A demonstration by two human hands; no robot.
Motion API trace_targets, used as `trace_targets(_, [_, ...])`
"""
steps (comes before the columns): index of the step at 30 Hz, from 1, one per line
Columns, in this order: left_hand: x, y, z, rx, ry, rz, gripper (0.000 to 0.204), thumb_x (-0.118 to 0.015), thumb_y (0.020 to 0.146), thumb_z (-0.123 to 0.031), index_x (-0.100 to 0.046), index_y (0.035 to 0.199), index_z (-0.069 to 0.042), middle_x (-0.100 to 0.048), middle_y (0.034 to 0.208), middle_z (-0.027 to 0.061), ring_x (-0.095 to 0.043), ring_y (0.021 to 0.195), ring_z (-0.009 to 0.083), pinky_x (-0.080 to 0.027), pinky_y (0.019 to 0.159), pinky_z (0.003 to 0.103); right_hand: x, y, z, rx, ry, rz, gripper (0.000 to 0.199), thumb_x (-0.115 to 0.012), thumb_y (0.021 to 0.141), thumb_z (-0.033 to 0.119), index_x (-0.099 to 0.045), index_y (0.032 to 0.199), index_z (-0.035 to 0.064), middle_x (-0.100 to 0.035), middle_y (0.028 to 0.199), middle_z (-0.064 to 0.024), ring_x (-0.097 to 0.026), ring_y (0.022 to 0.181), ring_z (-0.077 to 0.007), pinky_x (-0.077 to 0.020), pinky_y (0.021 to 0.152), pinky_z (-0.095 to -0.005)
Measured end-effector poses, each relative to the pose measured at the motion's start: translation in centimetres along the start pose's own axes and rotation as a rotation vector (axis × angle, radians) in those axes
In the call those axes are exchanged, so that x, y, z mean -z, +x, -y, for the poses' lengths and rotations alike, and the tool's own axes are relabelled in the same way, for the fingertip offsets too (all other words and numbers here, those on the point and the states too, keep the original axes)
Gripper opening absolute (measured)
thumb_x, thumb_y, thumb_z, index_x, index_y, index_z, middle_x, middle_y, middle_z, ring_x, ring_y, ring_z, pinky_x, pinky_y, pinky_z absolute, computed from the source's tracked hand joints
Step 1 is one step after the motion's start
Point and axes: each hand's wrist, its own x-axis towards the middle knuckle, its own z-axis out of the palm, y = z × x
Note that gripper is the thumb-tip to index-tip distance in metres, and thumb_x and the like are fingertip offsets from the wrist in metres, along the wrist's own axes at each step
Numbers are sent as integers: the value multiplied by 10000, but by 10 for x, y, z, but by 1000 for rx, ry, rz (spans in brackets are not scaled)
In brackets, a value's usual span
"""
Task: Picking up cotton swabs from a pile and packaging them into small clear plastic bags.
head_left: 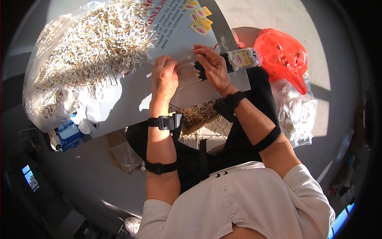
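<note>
Several loose cotton swabs [188, 74] lie side by side between my two hands, over the grey tabletop and a black strip [202, 72]. My left hand [164, 76] is closed, its fingers curled and pinching at the left ends of swabs; the fingertips are partly hidden. Over the black strip, my right hand [215, 68] has its thumb and bent fingers apart, with nothing visible between them. Just right of it sits a clear pack of cotton swabs [241, 59] with a yellow label. A big clear bag [31, 85] to the left spills a heap of swabs [95, 47] toward my left hand.
Yellow printed cards [200, 24] lie at the table's far side. A red plastic bag [280, 55] and a clear bag of packs [296, 111] are at the right. A blue-and-white object [68, 135] is at the near left edge. Below, between my legs, a box [199, 123] holds swabs.
</note>
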Motion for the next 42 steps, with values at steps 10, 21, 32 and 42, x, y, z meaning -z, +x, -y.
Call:
trace_targets(10, [-7, 0, 1, 69, 12, -13, 147, -671, 691, 61, -606, 793, -25, -573, 874, 83, -554, 894, 308, -474, 766, 408, -1, 1, -2, -3, 23, -4, 145, -553, 949, 38, -606, 1062, -36, -584, 1233, -70, -532, 1074, -95, -411, 955, -231])
trace_targets(21, [5, 1, -3, 43, 46, 41, 105, -651, 714, 42, -595, 766, -31, -568, 868, 75, -546, 892, 295, -457, 795, 401, -1, 0, -3, 0, 42, -4, 136, -549, 951, 33, -605, 1057, -31, -584, 1223, -61, -531, 1081, -97, -411, 953, -231])
trace_targets(32, [-3, -3, -1, 178, 20, 10, 209, -684, 679, 65, -627, 852, -38, -568, 925, 84, -552, 941, 306, -465, 832, 404, -1, 2, -1, 15, 35, -58, 116, -569, 925, 36, -609, 1001, -43, -615, 1144, -82, -556, 996, -133, -444, 885, -252])
trace_targets(42, [-38, -17, 4, 375, -728, -415, 439, -465, 993, -321, -483, 1284, 7, -470, 1319, 140, -452, 1223, 260, -341, 1055, 406, -25, 8, 5, 79, -13, -46, 312, -501, 1005, 177, -554, 1235, -27, -596, 1193, -93, -536, 1132, -163, -397, 985, -269])
